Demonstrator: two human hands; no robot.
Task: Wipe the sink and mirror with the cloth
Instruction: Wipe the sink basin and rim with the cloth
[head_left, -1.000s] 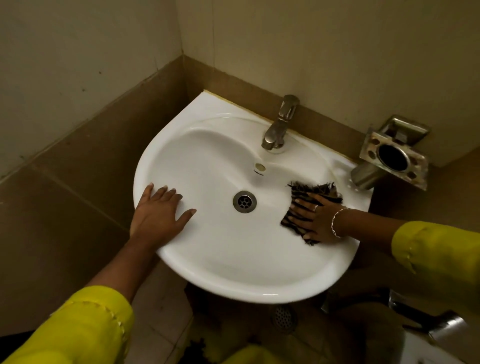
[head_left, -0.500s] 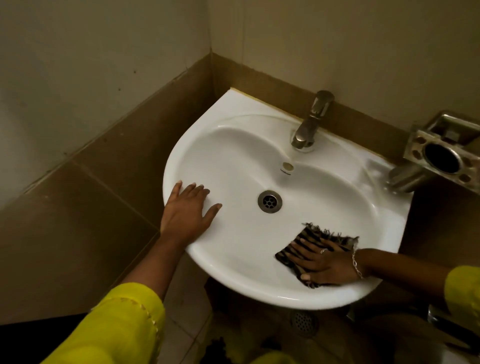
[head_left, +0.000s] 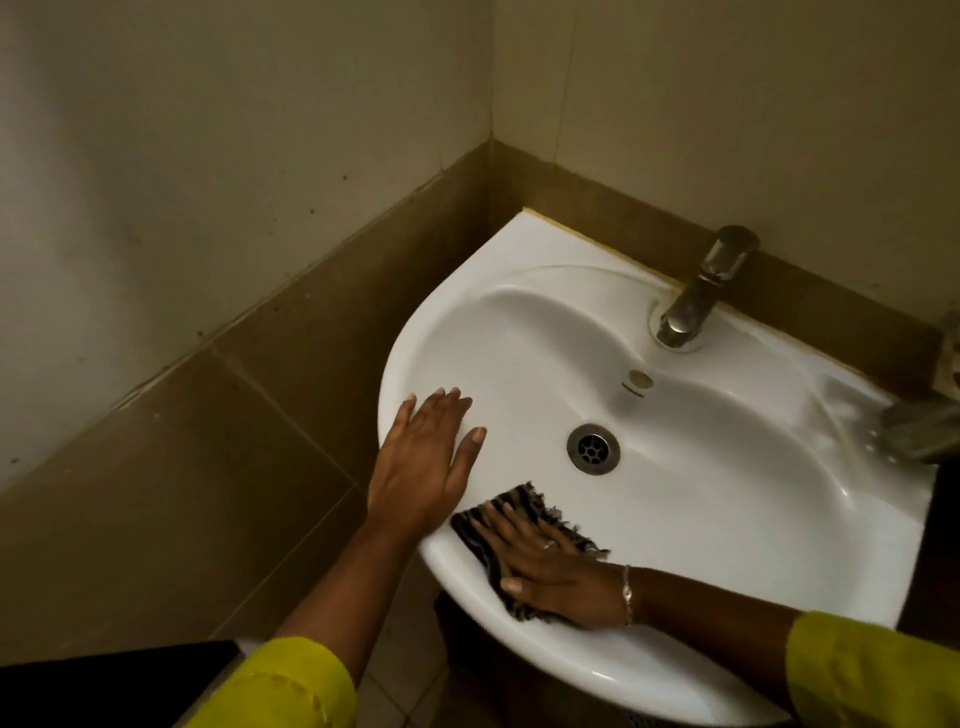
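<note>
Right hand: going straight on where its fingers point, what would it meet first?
Probably the left hand, flat on the sink rim just beyond the cloth under the right hand; both look about level.

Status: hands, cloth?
Left hand flat on white ceramic sink rim. Right hand pressing striped dark cloth on near rim. No obstruction seen.

Yellow sleeves (head_left: 291, 686); silvery bracelet (head_left: 627, 595) (right wrist) and a ring (head_left: 549, 544).

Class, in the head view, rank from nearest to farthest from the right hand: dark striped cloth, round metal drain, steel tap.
1. Dark striped cloth, under the right hand, near side.
2. Round metal drain, centre.
3. Steel tap, far back.
</note>
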